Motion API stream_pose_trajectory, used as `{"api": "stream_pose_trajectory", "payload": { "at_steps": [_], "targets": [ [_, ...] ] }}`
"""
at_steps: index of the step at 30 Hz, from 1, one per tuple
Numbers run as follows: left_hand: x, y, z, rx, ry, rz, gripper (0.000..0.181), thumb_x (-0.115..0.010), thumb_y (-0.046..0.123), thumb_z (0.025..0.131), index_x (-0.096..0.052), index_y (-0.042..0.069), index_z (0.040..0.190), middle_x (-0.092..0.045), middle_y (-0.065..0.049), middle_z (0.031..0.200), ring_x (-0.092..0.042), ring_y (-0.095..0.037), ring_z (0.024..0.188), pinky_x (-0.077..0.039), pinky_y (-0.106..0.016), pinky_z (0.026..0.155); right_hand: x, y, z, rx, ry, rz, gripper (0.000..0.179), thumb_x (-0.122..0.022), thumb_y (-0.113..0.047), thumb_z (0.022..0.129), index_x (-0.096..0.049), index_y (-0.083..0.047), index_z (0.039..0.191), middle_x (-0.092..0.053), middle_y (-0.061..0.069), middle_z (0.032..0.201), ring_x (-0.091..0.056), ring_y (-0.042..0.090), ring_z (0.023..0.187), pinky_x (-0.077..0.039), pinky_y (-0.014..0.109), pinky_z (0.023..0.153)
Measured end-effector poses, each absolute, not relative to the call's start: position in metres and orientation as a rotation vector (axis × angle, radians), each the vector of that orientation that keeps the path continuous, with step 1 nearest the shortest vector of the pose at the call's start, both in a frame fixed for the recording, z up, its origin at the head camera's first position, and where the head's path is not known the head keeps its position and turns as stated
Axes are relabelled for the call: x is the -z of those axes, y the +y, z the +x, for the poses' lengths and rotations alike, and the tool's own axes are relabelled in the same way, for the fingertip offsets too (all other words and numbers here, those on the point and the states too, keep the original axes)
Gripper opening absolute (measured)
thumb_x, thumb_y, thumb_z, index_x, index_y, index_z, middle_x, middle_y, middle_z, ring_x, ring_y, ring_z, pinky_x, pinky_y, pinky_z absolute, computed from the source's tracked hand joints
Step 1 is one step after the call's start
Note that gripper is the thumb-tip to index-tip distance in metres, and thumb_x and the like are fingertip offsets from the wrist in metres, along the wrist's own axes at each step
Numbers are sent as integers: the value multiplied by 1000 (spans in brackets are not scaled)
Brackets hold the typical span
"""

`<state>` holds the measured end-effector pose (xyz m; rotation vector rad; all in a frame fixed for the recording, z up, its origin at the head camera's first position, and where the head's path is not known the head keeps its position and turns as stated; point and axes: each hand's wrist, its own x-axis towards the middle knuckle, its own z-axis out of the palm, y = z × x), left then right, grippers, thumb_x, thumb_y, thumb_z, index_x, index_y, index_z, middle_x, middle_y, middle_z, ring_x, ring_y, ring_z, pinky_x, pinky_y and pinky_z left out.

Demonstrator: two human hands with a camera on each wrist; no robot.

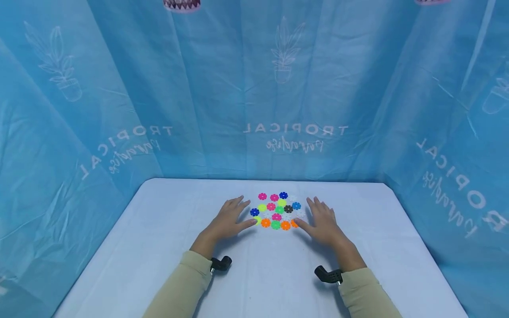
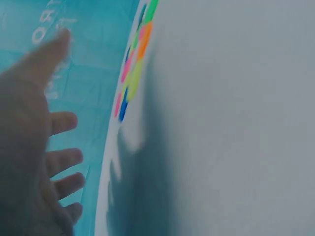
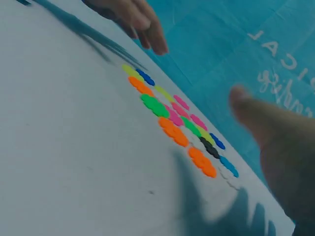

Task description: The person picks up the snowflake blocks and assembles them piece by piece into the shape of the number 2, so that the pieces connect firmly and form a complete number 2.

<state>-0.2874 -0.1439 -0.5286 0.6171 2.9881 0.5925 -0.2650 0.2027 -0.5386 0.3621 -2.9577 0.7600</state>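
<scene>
A flat cluster of notched, flower-shaped plastic discs (image 1: 276, 217) lies on the white table, in pink, orange, green, yellow, blue and black, with pale see-through ones among them. My left hand (image 1: 227, 221) hovers at the cluster's left side, fingers spread, its thumb tip overlapping a yellow disc (image 1: 258, 220) in the head view. On the other side, my right hand (image 1: 324, 224) is spread likewise, thumb over the rightmost orange disc (image 1: 294, 223). Shadows fall beneath both hands. In the right wrist view the orange disc (image 3: 202, 162) lies apart from the raised thumb. Neither hand holds anything.
A white cloth-covered table (image 1: 262, 282) extends toward me. Blue curtains (image 1: 222, 97) with plant prints and mirrored lettering hang behind it and along both sides. Each wrist carries a small black camera mount, one on the left (image 1: 222, 263) and one on the right (image 1: 328, 274).
</scene>
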Motion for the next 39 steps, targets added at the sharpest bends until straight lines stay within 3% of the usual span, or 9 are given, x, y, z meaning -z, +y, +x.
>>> {"api": "stream_pose_trajectory", "payload": {
  "at_steps": [3, 9, 16, 24, 31, 36, 39],
  "targets": [
    [536, -133, -283, -530, 3058, 676, 81, -71, 64, 93, -50, 21, 159, -38, -8, 165, -33, -34, 149, -40, -58, 112, 544, 195, -261, -734, -2926, 439, 89, -76, -50, 94, -40, -2, 160, -32, 27, 164, -27, 50, 150, -19, 73, 116],
    [539, -105, -277, -465, 3091, 885, 68, -74, 57, 94, -61, 21, 150, -49, -6, 156, -43, -28, 140, -45, -50, 110, 550, 184, -254, -709, -2885, 497, 68, -80, -36, 96, -55, -4, 151, -43, 24, 158, -36, 45, 145, -38, 65, 111],
    [532, -70, -276, -313, 3073, 1005, 60, -76, 57, 93, -68, 24, 142, -61, -2, 137, -49, -23, 125, -44, -45, 102, 556, 176, -254, -672, -2893, 506, 48, -77, -29, 99, -66, -6, 140, -48, 21, 155, -39, 42, 143, -39, 60, 113],
    [524, -41, -286, -257, 3047, 1037, 35, -81, 52, 91, -82, 23, 110, -66, 4, 110, -54, -17, 107, -44, -41, 95, 554, 169, -254, -703, -2911, 443, 32, -78, -23, 99, -71, -6, 126, -49, 21, 154, -40, 41, 143, -39, 58, 113],
    [524, -24, -290, -329, 3030, 768, 31, -87, 51, 85, -79, 22, 93, -60, 8, 90, -53, -17, 94, -44, -40, 88, 550, 170, -262, -809, -2963, 322, 22, -83, -20, 95, -71, -9, 109, -42, 25, 156, -30, 47, 144, -35, 64, 114],
    [518, -14, -292, -371, 2970, 609, 28, -90, 45, 84, -76, 22, 88, -56, 5, 88, -52, -19, 96, -43, -45, 91, 544, 171, -265, -870, -2916, 281, 25, -90, -15, 87, -68, -13, 98, -44, 23, 153, -30, 47, 142, -33, 69, 112],
    [516, -12, -292, -384, 2945, 585, 27, -92, 40, 84, -72, 21, 86, -55, 4, 88, -51, -20, 95, -42, -45, 90, 544, 171, -263, -876, -2876, 292, 27, -91, -14, 85, -66, -15, 94, -50, 20, 144, -35, 43, 135, -34, 66, 109]
  ]
}}
